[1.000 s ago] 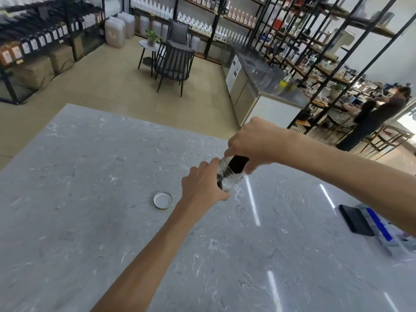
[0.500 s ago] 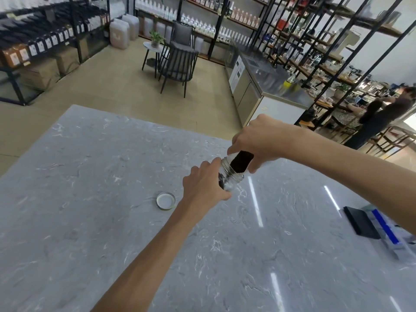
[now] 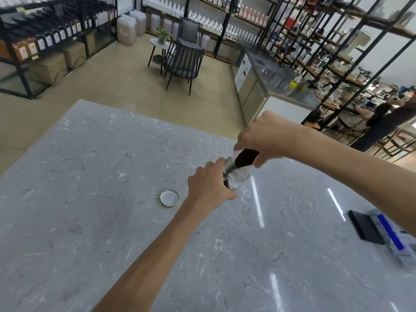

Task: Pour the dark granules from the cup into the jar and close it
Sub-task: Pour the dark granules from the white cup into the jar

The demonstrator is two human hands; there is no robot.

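Gripping jar [image 3: 236, 179], left hand [image 3: 208, 188] wraps its side; right hand [image 3: 269, 137] pinches tilted cup [image 3: 245, 159] at jar mouth; lid [image 3: 169, 197] on counter [image 3: 90, 176].

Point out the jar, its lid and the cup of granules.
jar [image 3: 238, 180]: head view, on its clear glass side below the neck.
lid [image 3: 169, 197]: head view, on its white centre, lying on the table.
cup [image 3: 245, 158]: head view, on the dark granules inside.

A beige tiled floor [image 3: 117, 86] was flanked by black metal shelving racks [image 3: 315, 48]; two dark slatted chairs [image 3: 183, 57] were placed beside a small round white table [image 3: 157, 45].
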